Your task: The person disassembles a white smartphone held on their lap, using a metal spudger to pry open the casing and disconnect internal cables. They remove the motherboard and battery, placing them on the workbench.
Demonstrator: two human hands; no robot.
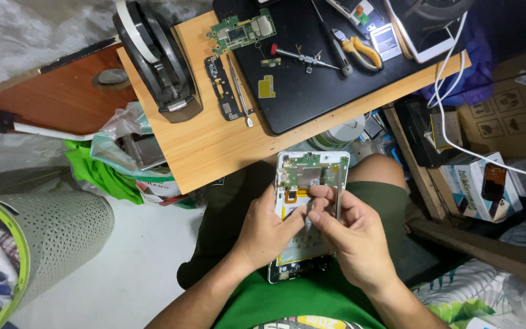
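Note:
An opened white phone (312, 167) with its back cover off rests over my lap, green circuit board at the top end and battery below. My left hand (269, 228) grips its left side, the thumb lying across the battery. My right hand (351, 234) holds the right side, thumb and forefinger pinched on a small part near the board's lower edge. What sits between those fingertips is too small to tell.
A low wooden table (208, 146) ahead carries a black mat (312, 85) with a loose green circuit board (241, 31), a screwdriver (302, 58), yellow-handled pliers (360, 49) and a black frame strip (221, 88). A grey perforated basket (56, 231) stands left, boxes (476, 183) right.

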